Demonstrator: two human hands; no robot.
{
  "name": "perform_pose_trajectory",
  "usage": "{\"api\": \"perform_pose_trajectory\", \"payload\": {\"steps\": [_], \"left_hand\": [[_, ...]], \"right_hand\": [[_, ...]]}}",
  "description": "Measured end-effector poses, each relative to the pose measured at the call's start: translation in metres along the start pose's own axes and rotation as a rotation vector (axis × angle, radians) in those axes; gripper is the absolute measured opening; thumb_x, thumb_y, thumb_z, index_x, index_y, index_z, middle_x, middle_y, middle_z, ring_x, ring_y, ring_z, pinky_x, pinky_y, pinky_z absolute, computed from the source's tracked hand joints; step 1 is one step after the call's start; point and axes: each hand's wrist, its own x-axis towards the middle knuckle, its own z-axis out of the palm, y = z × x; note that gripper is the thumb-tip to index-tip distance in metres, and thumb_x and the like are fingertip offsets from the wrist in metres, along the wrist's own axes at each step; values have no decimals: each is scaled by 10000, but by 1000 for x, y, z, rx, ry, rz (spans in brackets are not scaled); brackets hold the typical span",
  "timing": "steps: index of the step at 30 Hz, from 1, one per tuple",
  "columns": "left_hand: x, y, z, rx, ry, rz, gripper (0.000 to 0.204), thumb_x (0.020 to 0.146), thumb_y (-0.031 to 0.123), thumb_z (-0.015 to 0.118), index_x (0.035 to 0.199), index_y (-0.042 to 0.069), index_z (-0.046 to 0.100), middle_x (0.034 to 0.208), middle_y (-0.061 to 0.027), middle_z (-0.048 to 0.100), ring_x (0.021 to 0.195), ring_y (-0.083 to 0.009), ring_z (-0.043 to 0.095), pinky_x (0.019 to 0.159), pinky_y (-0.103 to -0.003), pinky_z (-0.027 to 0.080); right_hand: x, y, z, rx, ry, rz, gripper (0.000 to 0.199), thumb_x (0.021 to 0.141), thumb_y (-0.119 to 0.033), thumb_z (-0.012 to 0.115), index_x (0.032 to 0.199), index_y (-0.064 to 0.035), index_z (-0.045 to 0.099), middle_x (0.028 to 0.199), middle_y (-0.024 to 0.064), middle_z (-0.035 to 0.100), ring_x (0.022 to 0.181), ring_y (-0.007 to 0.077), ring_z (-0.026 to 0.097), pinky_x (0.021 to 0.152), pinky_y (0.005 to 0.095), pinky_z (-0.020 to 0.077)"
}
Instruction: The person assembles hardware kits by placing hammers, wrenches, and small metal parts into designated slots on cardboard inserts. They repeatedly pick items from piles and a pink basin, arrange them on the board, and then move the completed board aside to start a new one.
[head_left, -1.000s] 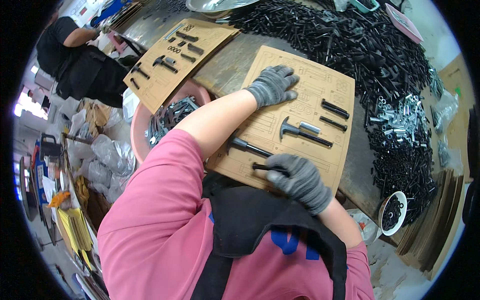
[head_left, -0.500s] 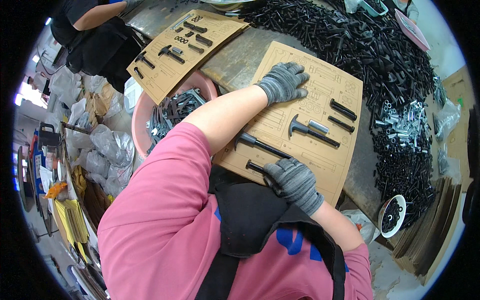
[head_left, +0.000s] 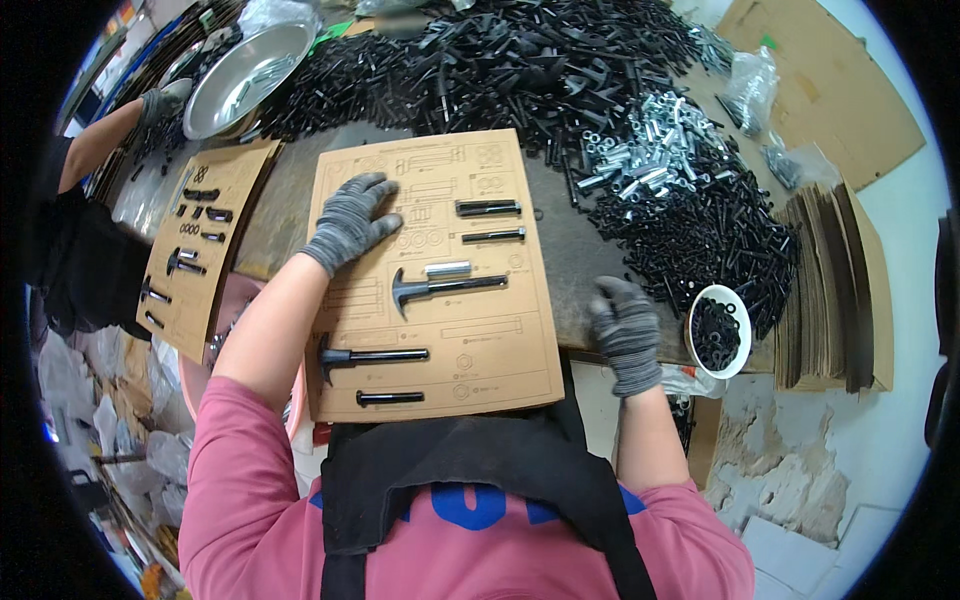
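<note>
My left hand (head_left: 350, 220), in a grey knit glove, lies with fingers spread on the left part of a printed cardboard sheet (head_left: 400, 330). On the sheet lie two black T-shaped pieces, an upper one (head_left: 450, 286) and a lower one (head_left: 375, 356). Black bolts lie near its bottom edge (head_left: 390, 398) and upper right (head_left: 493, 236), under a thicker black rod (head_left: 488, 208). A silver tube (head_left: 447, 268) sits above the upper T-piece. To the right of the sheet, over the table edge, my right hand (head_left: 628, 335) is loosely open, with nothing visible in it.
Heaped black metal parts (head_left: 520, 70) cover the back of the table, with silver sleeves (head_left: 655, 150) at right. A white bowl (head_left: 718, 332) holds black rings. Cardboard sheets (head_left: 825, 290) stand at right. A co-worker's gloved hand (head_left: 165, 100) is by a steel bowl (head_left: 250, 80); another laid-out sheet (head_left: 205, 235) is at left.
My right hand has left the bolt at the sheet's bottom edge and moved right, off the sheet. My left hand stays on the sheet. The view has turned to the right.
</note>
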Motion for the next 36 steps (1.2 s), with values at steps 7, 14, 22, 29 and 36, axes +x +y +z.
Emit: {"api": "perform_pose_trajectory", "payload": {"steps": [7,14,22,29,36], "left_hand": [[42,83,-21,-470,65,73,404,734,201,648,1102,93,522,1053,-100,544,940,-213,538,795,-313,444],[76,202,17,-422,-272,537,386,759,147,599,1121,51,507,1106,-135,518,967,-265,539,822,-339,450],[96,275,57,-58,-342,566,140,735,137,528,825,107,631,799,-124,617,754,-273,602,670,-369,489],[98,306,88,-140,-356,407,199,757,141,481,908,56,578,915,-162,585,874,-302,574,713,-399,477],[100,310,93,-170,-375,368,202,782,133,453,931,59,567,947,-158,566,914,-317,552,743,-400,465]], "right_hand": [[-1,60,-6,-503,-71,367,365,777,-276,527,1091,-102,465,1006,169,502,849,311,556,707,400,470],[12,70,-9,-469,-190,353,258,782,-291,523,970,-116,498,928,165,535,789,315,585,650,414,484],[-8,79,16,-346,22,158,221,756,-200,555,956,-107,554,910,111,558,847,280,528,735,374,436],[-21,88,14,-251,236,80,147,700,-102,538,839,-58,514,764,139,520,724,322,512,648,405,421],[-20,92,18,-351,136,106,126,724,-170,534,776,-56,529,737,132,522,701,304,508,630,398,416]]}}
